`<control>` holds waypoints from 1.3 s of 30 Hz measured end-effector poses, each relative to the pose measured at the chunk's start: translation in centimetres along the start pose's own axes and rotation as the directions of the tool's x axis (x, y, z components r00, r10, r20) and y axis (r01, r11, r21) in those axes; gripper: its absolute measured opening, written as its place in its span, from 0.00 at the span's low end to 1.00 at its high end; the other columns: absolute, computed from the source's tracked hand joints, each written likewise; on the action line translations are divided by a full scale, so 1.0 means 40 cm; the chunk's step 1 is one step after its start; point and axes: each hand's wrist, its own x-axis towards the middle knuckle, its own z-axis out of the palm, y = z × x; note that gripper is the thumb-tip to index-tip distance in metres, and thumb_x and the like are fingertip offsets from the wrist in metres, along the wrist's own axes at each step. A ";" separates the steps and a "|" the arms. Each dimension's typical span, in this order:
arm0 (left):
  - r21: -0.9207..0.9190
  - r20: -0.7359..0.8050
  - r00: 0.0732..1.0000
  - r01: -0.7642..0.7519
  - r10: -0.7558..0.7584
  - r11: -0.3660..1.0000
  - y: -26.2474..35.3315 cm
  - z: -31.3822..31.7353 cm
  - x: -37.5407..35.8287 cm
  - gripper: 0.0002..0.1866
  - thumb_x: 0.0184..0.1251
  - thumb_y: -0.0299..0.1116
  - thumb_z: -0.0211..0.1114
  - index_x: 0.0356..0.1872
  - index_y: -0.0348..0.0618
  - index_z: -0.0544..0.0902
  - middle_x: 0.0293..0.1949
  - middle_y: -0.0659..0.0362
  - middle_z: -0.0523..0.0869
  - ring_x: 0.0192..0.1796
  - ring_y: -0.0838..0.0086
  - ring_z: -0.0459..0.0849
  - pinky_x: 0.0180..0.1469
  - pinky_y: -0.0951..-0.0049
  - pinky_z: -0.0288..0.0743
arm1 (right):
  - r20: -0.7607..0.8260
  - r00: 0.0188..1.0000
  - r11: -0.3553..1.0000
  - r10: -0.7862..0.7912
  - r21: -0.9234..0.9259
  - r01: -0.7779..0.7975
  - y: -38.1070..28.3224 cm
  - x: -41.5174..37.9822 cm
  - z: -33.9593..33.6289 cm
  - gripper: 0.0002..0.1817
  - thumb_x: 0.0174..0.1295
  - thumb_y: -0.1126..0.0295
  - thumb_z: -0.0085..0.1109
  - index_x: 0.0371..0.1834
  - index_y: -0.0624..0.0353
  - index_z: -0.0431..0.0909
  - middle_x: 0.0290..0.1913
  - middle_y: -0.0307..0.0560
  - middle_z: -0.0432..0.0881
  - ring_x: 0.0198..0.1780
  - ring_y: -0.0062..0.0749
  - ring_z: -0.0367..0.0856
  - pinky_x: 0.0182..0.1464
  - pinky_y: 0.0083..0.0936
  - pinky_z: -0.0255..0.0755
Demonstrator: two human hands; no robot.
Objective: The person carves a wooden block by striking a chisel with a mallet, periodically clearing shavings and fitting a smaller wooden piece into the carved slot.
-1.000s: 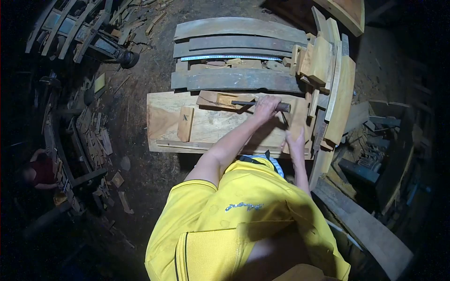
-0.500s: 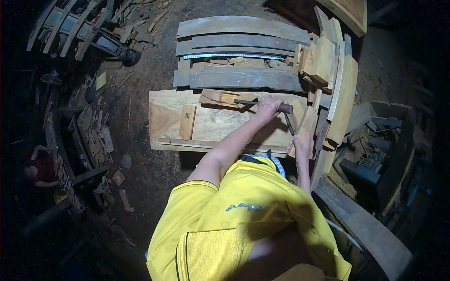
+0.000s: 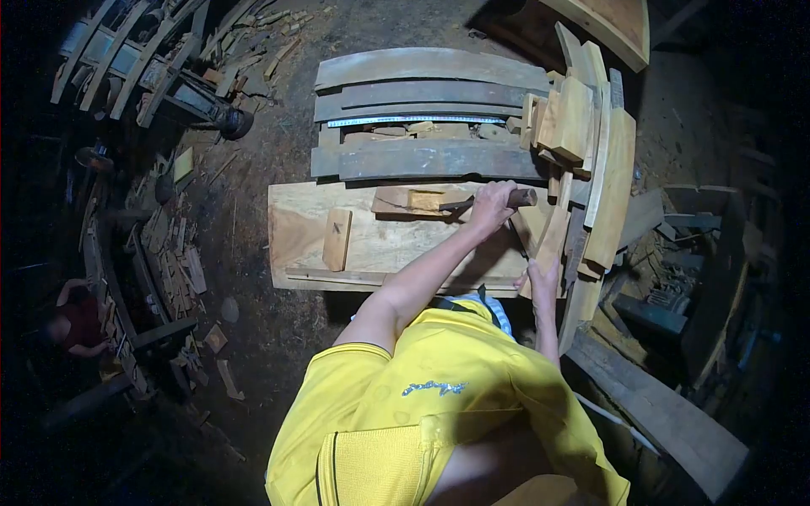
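My left hand [image 3: 492, 207] is closed around a chisel, its brown wooden handle [image 3: 523, 198] sticking out to the right. The dark chisel blade [image 3: 454, 205] points left toward a wooden block [image 3: 392, 201], near the rectangular opening cut in it. Lower right, my right hand [image 3: 544, 280] has its fingers wrapped about the near end of a long wooden strip [image 3: 554, 234]. A thin dark tool [image 3: 517, 239] lies between the two hands. Under all this is a pale wide board [image 3: 295, 223], where a smaller wood piece [image 3: 337, 240] lies to the left.
Curved grey planks [image 3: 434, 158] and a ruler [image 3: 422, 121] lie beyond the board. Stacked wood blocks [image 3: 574, 122] rise at the right, beside long curved pieces [image 3: 614, 194]. Another person [image 3: 76, 319] is at far left. Scraps [image 3: 173, 253] litter the floor.
The block and the chisel in my left hand have shifted slightly right over the board. My right hand stays on the strip. The whole view has tilted a little.
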 end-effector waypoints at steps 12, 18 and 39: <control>0.042 0.014 0.989 -0.149 0.149 0.988 -0.025 0.006 -0.031 0.16 0.39 0.26 0.69 0.33 0.44 0.76 0.30 0.52 0.79 0.39 0.55 0.78 0.43 0.56 0.69 | 0.002 0.999 0.999 -0.052 -0.016 0.052 0.001 0.003 -0.023 0.26 0.61 0.75 0.51 0.61 0.61 0.55 0.32 0.45 0.72 0.20 0.25 0.73 0.23 0.21 0.72; 0.044 0.023 0.985 -0.170 0.169 0.985 -0.056 0.010 -0.035 0.17 0.40 0.25 0.67 0.34 0.44 0.74 0.31 0.53 0.78 0.39 0.54 0.77 0.42 0.56 0.68 | -0.014 1.000 0.999 -0.025 -0.040 0.024 -0.013 -0.002 -0.025 0.26 0.61 0.74 0.51 0.61 0.61 0.54 0.32 0.46 0.72 0.20 0.26 0.73 0.24 0.23 0.72; 0.114 0.113 0.991 -0.088 0.075 0.990 -0.068 0.037 -0.049 0.18 0.42 0.26 0.67 0.39 0.45 0.75 0.34 0.52 0.79 0.43 0.54 0.77 0.45 0.57 0.68 | 0.027 0.974 0.937 -0.225 -0.266 0.224 -0.006 0.024 0.079 0.33 0.59 0.74 0.54 0.65 0.60 0.50 0.30 0.47 0.73 0.20 0.27 0.73 0.23 0.23 0.72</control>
